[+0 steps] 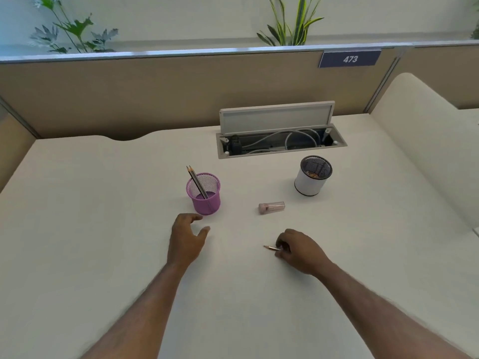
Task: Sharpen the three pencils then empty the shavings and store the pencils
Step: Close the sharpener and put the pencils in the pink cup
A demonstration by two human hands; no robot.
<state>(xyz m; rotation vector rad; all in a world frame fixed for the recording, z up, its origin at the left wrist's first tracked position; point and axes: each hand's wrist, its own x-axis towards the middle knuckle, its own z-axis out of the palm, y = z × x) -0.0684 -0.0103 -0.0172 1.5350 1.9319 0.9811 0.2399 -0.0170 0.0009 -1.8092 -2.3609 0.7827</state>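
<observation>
Cream table [103, 229] in a partitioned office bay. Purple mesh cup [204, 195] holds two pencils [197, 181], tips up. Left hand [186, 237], fingers spread and relaxed, is just in front of the cup. Right hand [298, 251], farther right of the cup, pinches the third pencil [270, 247], tip towards the left hand. Sharpener [271, 207] lies on its side right of the cup, with the white bin [312, 177] beyond it.

I see everything through one camera on my head. It looks forward and down over the tabletop [90, 242], from its near edge toward the far edge and the partition [155, 94] behind. It sits close. My left hand [185, 238] and right hand [298, 251] reach in from the bottom, and the wide lens bows the edges.
</observation>
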